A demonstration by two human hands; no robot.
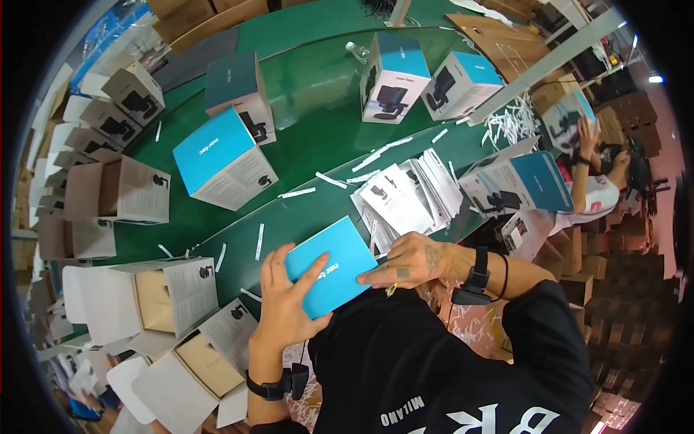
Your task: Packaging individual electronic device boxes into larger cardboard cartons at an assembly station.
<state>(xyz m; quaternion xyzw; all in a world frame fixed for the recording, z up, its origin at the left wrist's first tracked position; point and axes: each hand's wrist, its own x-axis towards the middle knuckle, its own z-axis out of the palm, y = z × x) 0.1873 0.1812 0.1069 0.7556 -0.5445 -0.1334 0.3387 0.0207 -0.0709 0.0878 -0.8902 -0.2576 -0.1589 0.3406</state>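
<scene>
A carton with a blue top is tilted close in front of my body; its sides are mostly hidden from here. My left hand grips it from the left, with fingers and thumb spread over the top and around the near corner. My right hand is at its right edge, fingers mostly curled and the index finger pressed along the rim. A small yellowish thing shows just below the right fingers; I cannot make it out. Beyond the carton lies a stack of white printed leaflets on the green table.
Closed blue-topped cartons stand across the table, including one left of centre. Open cartons line the left side. Loose white strips and a shredded pile lie about. A metal post and a co-worker's hand are at right.
</scene>
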